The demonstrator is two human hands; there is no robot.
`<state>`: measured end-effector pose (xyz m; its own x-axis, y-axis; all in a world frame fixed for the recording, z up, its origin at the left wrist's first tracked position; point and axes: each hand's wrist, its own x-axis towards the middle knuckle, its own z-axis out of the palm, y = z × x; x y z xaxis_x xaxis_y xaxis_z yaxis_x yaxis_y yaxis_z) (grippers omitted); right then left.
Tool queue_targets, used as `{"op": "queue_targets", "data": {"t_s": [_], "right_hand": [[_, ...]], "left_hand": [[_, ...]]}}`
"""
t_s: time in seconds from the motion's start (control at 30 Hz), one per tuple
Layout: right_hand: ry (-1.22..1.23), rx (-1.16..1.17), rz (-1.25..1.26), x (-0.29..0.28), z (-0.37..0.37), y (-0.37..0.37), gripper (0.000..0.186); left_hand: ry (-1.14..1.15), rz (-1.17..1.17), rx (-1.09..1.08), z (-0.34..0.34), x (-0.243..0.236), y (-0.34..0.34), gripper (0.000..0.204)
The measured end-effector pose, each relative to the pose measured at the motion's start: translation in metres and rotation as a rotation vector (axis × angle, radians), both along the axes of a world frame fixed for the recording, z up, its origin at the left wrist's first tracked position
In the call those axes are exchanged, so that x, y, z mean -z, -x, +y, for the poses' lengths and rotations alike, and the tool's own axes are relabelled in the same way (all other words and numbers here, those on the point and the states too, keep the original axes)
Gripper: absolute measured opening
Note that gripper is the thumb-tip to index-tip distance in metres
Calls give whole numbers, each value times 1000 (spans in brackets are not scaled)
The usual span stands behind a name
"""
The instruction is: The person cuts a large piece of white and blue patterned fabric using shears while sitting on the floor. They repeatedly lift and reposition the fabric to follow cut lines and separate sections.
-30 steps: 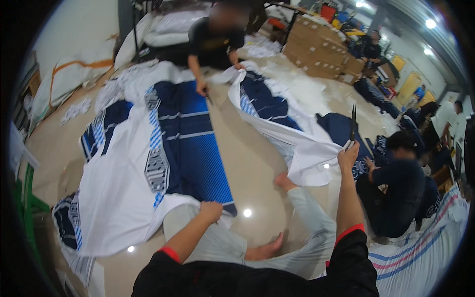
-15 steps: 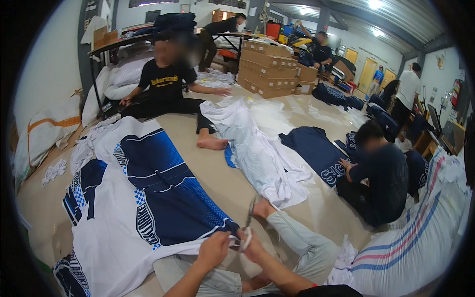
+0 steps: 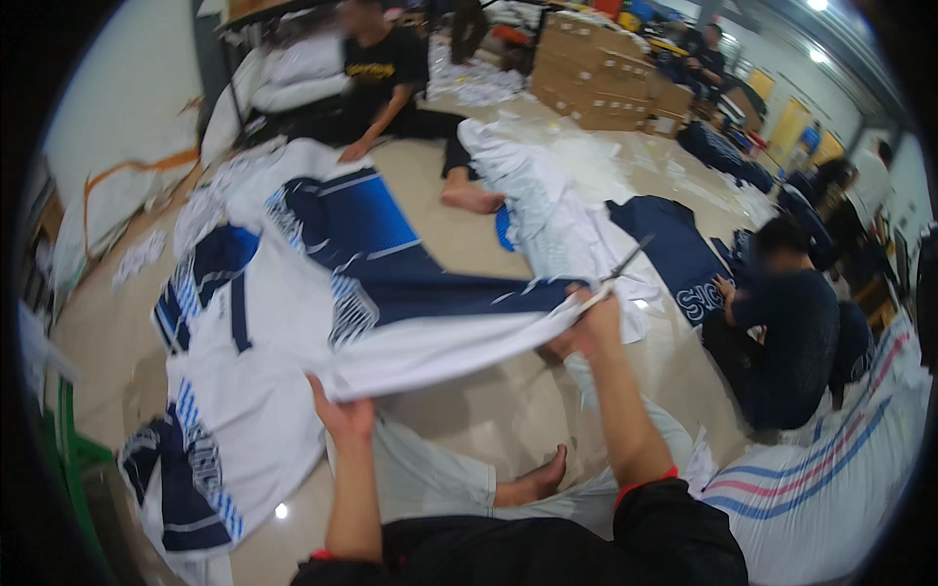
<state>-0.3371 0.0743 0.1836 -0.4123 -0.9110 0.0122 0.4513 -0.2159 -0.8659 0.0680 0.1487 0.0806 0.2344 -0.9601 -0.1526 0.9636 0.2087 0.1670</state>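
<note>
My right hand (image 3: 596, 327) grips scissors (image 3: 625, 259) with dark blades pointing up, together with the corner of a navy and white printed fabric panel (image 3: 430, 293). The panel's white edge is raised in a long band toward my left hand (image 3: 347, 415). That hand is at the band's lower left end, thumb extended, other fingers mostly hidden. More white, navy and blue printed cloth (image 3: 244, 410) lies spread on the floor at the left. My legs are bent beneath my arms.
A co-worker (image 3: 381, 73) sits ahead by white cloth (image 3: 532, 186); another (image 3: 782, 342) crouches right over navy garments (image 3: 655, 244). A stuffed striped sack (image 3: 821, 498) fills the lower right. Cartons (image 3: 586, 73) stand behind; a green frame (image 3: 68, 459) is at left.
Since half a second ago, my hands have moved apart: the right up and rightward with scissors and panel edge, the left leftward. The co-worker ahead has lowered an arm. The view has tipped downward.
</note>
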Motion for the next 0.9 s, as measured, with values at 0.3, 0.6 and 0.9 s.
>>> {"op": "queue_targets", "data": {"t_s": [0.3,0.6,0.9], "right_hand": [[-69,264,168,-3,-91,237,16],[-369,705,547,116,-47,371,40],[-462,344,820,113,-125,350,27]], "left_hand": [[-271,-89,-465,39,-26,-214,38],[-461,-452,-35,218,58,-150,43],[-666,-2565,162,430,147,-19,53]]}}
